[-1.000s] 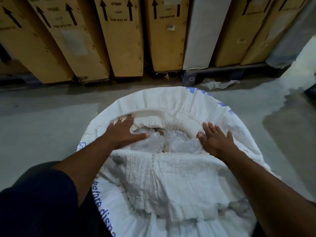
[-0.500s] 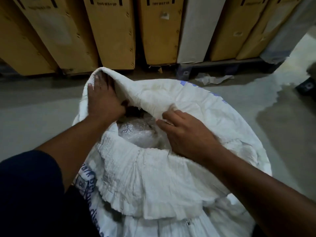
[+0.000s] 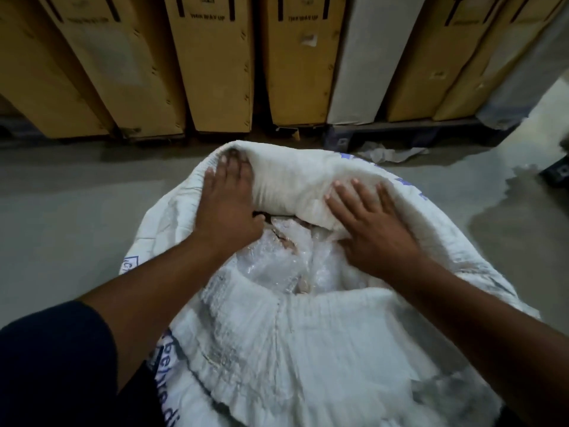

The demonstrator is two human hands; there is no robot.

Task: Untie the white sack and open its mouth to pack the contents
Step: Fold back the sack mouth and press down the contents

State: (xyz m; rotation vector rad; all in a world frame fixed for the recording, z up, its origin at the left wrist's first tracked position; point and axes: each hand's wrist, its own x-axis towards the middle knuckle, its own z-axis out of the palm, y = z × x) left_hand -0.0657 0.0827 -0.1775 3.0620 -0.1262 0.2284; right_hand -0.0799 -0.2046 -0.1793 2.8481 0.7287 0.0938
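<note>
A big white woven sack (image 3: pixel 308 340) with blue print stands on the floor right in front of me, its mouth open and its near rim folded outward. Inside the mouth lies a clear plastic liner (image 3: pixel 277 266) over pale contents. My left hand (image 3: pixel 226 208) lies flat on the left end of the far rim, fingers spread, thumb tucked under the fold. My right hand (image 3: pixel 369 223) presses flat on the right part of that same raised far rim (image 3: pixel 292 186), fingers apart.
Tall brown cardboard cartons (image 3: pixel 215 66) and one white carton (image 3: pixel 366 60) stand in a row on a pallet (image 3: pixel 400 131) behind the sack. A scrap of crumpled paper (image 3: pixel 388 154) lies on the grey concrete floor (image 3: pixel 70 211). A dark object (image 3: pixel 558 171) sits at the right edge.
Both hands went from the sack's sides to its far rim. The right hand, which pinched the fold half a second ago, now lies flat on it; the mouth gapes wider.
</note>
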